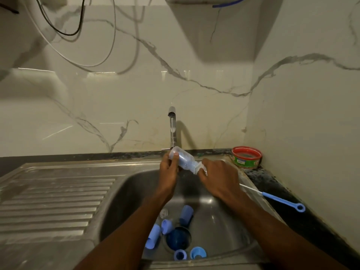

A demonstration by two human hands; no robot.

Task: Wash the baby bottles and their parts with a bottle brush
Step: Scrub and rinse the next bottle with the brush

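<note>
- Waiting nearest us in the sink (229,227), the blue caps and rings (153,237) lie by the drain, within reach.
- We grip the bottle (182,159) with our left hand (168,168), fingers curled round its base, tilting it so our right hand (216,178), closed at the neck, can scrub inside.
- Beyond, the tap (172,125) runs; a thin blue brush (272,197) rests on the counter.
</note>
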